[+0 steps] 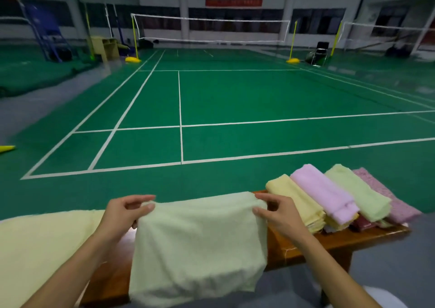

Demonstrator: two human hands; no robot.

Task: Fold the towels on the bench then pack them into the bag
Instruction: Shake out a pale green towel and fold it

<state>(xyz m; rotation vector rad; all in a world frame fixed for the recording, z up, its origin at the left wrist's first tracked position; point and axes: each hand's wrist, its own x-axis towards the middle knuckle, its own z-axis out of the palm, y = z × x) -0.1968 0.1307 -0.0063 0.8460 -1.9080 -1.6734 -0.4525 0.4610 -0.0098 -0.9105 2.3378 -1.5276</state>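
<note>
A pale green towel (200,246) hangs in front of me over the wooden bench (334,239). My left hand (124,213) pinches its top left corner, and my right hand (277,213) pinches its top right corner. The towel's lower edge drapes past the bench's near side. To the right on the bench lie folded towels side by side: a yellow one (296,199), a pink one (324,192), a light green one (357,192) and a dusty rose one (386,197). No bag is in view.
A pale yellow cloth (40,248) covers the bench's left part. Beyond the bench stretches a green badminton court (235,100) with white lines and a net (211,28). Darker cloth pieces peek out under the folded towels (362,224).
</note>
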